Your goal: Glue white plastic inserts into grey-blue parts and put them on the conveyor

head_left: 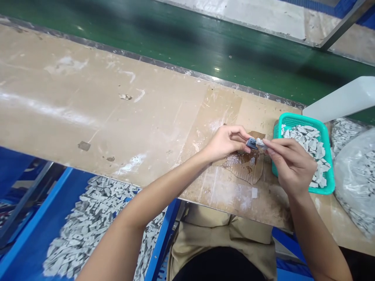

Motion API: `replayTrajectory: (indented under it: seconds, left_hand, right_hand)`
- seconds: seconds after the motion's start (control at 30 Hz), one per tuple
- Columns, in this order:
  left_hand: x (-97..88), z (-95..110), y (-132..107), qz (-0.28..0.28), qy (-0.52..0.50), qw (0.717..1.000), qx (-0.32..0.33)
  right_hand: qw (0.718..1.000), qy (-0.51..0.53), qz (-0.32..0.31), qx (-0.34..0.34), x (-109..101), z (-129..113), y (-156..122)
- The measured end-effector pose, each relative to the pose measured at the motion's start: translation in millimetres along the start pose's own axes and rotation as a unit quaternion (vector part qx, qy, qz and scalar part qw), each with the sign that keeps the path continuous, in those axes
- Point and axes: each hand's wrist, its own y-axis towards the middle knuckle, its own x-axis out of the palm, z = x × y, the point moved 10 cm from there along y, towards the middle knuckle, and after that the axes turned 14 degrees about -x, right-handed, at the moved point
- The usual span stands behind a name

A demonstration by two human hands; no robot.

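Over the workbench, my left hand (230, 142) pinches a small dark grey-blue plastic part (251, 143) between thumb and fingers. My right hand (293, 162) grips a small light grey piece (260, 143) in its fingertips. The two parts meet end to end, touching or nearly so; whether they are joined I cannot tell. Below them lies a torn, wet-looking brown cardboard patch (249, 171). Just beyond my right hand stands a turquoise basket (330, 171) with many light grey pieces (316, 148) in it, partly hidden by that hand.
Clear plastic bags (356, 168) of grey parts sit at the right, beside a white angled object (342, 97). A green conveyor belt (175, 43) runs behind the bench (88, 101). Below the front edge, a blue bin (38, 234) holds a heap of grey parts (84, 222).
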Motion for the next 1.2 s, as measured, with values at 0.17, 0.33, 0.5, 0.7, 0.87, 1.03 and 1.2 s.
replayTrajectory:
  seconds: [0.17, 0.33, 0.5, 0.7, 0.87, 1.03, 1.2]
  left_hand:
    - [2.4, -0.2, -1.5, -0.011, -0.011, 1.000, 0.005]
    - [3.3, -1.6, -3.9, -0.009, -0.015, 1.000, 0.002]
    - [-1.8, -1.0, -6.7, 0.036, -0.003, 0.999, 0.011]
    - [-5.6, 6.5, -16.9, 0.092, 0.019, 0.995, 0.029]
    - [-10.9, 4.2, -13.8, 0.112, 0.060, 0.992, 0.020]
    - [-3.7, -1.4, -7.6, 0.073, 0.021, 0.997, -0.010]
    - [0.8, -1.7, -12.2, 0.003, -0.118, 0.992, -0.050]
  right_hand:
    - [1.000, -0.002, -0.011, -0.002, 2.5, -0.8, -0.2]
    - [0.999, -0.011, -0.033, -0.020, 7.2, -2.1, -0.3]
    - [0.996, -0.025, -0.055, -0.061, 12.1, -6.0, -2.0]
    - [0.997, 0.004, -0.071, -0.039, 22.0, -4.4, -2.9]
    - [0.997, 0.017, -0.074, -0.016, 27.0, 0.8, -2.8]
    - [0.996, 0.019, -0.073, 0.055, 18.2, 12.6, -3.7]
    - [0.996, -0.007, 0.014, 0.088, -13.7, 22.2, -8.7]
